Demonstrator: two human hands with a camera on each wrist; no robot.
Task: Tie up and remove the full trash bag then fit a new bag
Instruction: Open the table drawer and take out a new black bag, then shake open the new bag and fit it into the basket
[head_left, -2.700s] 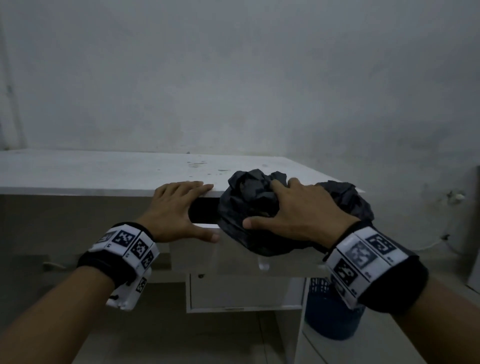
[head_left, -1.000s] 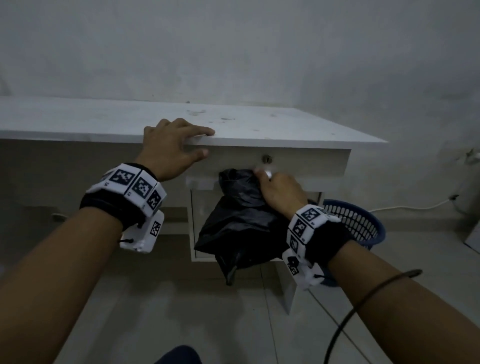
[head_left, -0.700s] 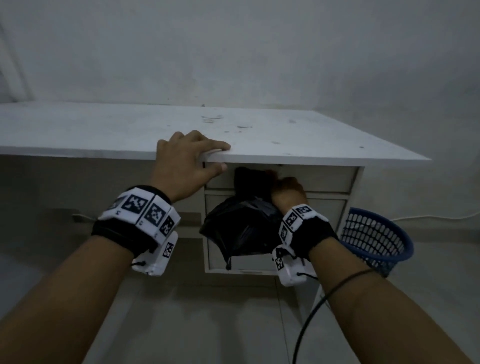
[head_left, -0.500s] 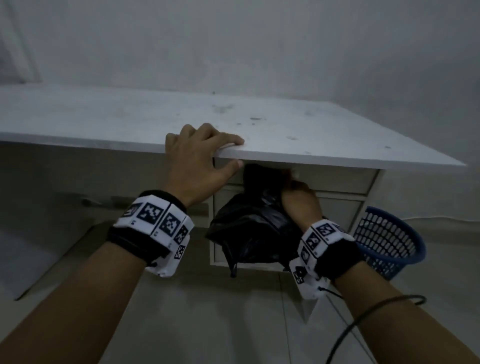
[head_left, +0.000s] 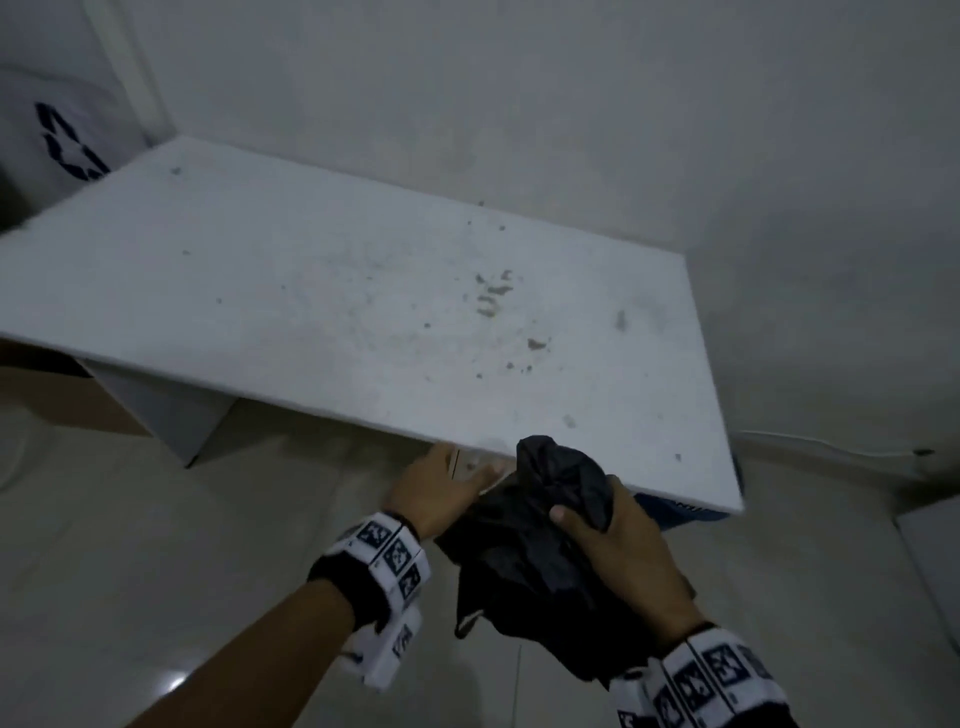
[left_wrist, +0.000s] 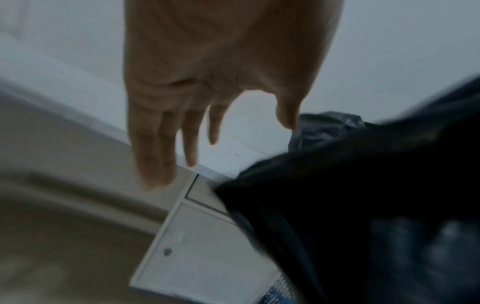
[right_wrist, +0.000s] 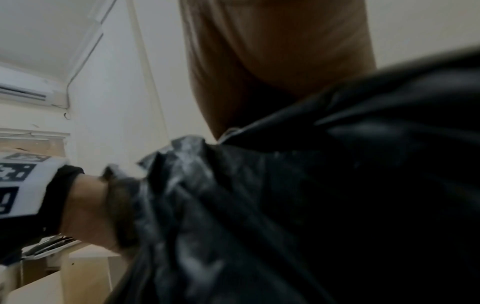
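A crumpled black trash bag (head_left: 519, 566) hangs in front of the white desk's near edge, its bunched top (head_left: 558, 470) poking above my right hand (head_left: 615, 527), which grips it with the thumb across the plastic. The right wrist view is filled by the bag (right_wrist: 285, 205) under my palm. My left hand (head_left: 449, 480) is just left of the bag at the desk's front edge, fingers straight and holding nothing. In the left wrist view its fingers (left_wrist: 161, 144) hang free above the drawer front (left_wrist: 207, 242), with the bag (left_wrist: 363, 205) beside them.
The white desk top (head_left: 363, 291) is bare apart from small stains. A blue plastic basket (head_left: 685, 512) peeks out under the desk's right corner. Pale tiled floor (head_left: 156, 545) spreads left of my arms. A wall runs behind the desk.
The view has risen and now looks down onto the desk. My right hand has lifted the bag from the drawer front up to the desk edge. My left hand has come off the desk top.
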